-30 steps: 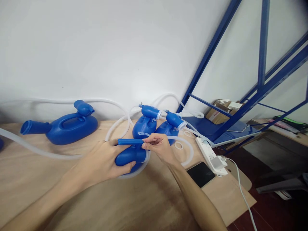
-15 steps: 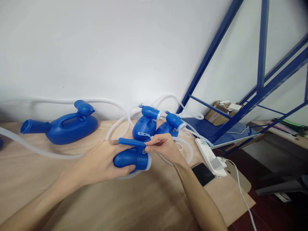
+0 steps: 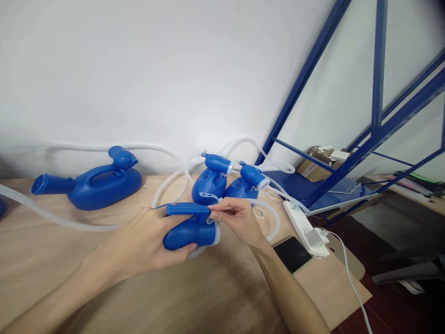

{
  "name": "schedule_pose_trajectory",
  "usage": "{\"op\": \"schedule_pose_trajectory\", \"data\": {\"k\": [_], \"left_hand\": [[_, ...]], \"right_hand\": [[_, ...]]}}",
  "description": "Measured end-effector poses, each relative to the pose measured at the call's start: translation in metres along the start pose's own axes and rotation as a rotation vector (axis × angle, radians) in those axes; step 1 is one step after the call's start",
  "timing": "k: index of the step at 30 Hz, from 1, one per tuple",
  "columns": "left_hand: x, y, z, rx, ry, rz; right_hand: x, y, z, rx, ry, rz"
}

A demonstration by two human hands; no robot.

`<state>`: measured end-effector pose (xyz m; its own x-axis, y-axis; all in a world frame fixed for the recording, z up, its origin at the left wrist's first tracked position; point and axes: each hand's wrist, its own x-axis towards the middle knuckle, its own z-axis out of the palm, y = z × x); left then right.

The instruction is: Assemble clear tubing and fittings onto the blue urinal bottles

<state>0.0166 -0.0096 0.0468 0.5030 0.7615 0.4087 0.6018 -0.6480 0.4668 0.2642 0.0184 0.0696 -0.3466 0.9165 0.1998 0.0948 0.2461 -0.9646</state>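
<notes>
Left hand [image 3: 149, 241] clamped round blue bottle [image 3: 189, 230] to steady it, right hand [image 3: 236, 219] pinching its clear neck ring [image 3: 214, 218]

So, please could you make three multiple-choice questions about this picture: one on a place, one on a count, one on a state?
1. Where does the black phone lie?
A. On the wooden table, beside the white power strip
B. On the blue shelf frame
C. Under the large blue container

2. How many blue plastic containers show fully in view?
A. Two
B. Four
C. Six

3. What is the left hand doing?
A. Resting flat on the table
B. Gripping the nearest blue container
C. Holding the phone

Answers:
1 A: the phone rests on the table's right corner next to the strip.
2 B: one large container at left, two by the wall, one in hand.
3 B: its fingers wrap the container, while the right hand pinches at its mouth.
</notes>
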Motion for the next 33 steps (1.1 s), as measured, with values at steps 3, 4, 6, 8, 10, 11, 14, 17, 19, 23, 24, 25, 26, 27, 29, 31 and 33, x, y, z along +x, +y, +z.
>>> {"op": "schedule_pose_trajectory", "data": {"k": [3,4,6,8,10,11,14,17,19,23,24,25,26,27,29,31,33], "left_hand": [[0.001,0.003,0.000,-0.008,0.012,0.033],[0.001,0.004,0.000,0.002,0.016,0.055],[0.002,0.005,0.002,0.050,0.039,0.104],[0.001,0.004,0.005,0.131,0.067,0.141],[0.000,0.004,0.006,0.226,0.086,0.167],[0.000,0.004,0.005,0.267,0.089,0.175],[0.001,0.004,0.002,0.294,0.075,0.154],[0.003,0.000,-0.003,0.229,0.042,0.070],[0.004,-0.007,-0.006,0.182,0.048,0.017],[0.005,-0.023,-0.021,0.034,0.145,-0.055],[0.005,-0.027,-0.026,0.012,0.184,-0.093],[0.005,-0.032,-0.030,0.001,0.225,-0.148],[0.005,-0.036,-0.034,-0.006,0.264,-0.216],[0.005,-0.041,-0.037,-0.022,0.290,-0.286],[0.008,-0.051,-0.038,-0.122,0.309,-0.386],[0.012,-0.059,-0.034,-0.284,0.314,-0.402],[0.018,-0.062,-0.026,-0.416,0.301,-0.392]], "right_hand": [[-0.003,-0.003,0.001,-0.079,0.033,-0.047],[-0.004,-0.005,0.000,-0.107,0.035,-0.053],[-0.006,-0.010,0.000,-0.159,0.035,-0.047],[-0.007,-0.013,-0.002,-0.196,0.010,-0.010],[-0.007,-0.015,-0.003,-0.205,-0.029,0.030],[-0.007,-0.014,-0.004,-0.206,-0.044,0.041],[-0.004,-0.011,-0.004,-0.187,-0.041,0.023],[-0.001,-0.010,-0.001,-0.148,-0.024,-0.006],[-0.001,-0.010,0.000,-0.129,-0.047,0.004],[0.003,-0.009,-0.007,-0.322,-0.024,-0.087],[0.004,-0.007,-0.012,-0.457,0.020,-0.153],[0.006,-0.004,-0.016,-0.603,0.058,-0.211],[0.008,0.000,-0.021,-0.737,0.078,-0.243],[0.010,0.005,-0.025,-0.842,0.074,-0.241],[0.013,0.014,-0.032,-0.959,0.006,-0.157],[0.016,0.023,-0.033,-1.035,-0.060,-0.077],[0.019,0.027,-0.032,-1.108,-0.097,-0.073]]}}
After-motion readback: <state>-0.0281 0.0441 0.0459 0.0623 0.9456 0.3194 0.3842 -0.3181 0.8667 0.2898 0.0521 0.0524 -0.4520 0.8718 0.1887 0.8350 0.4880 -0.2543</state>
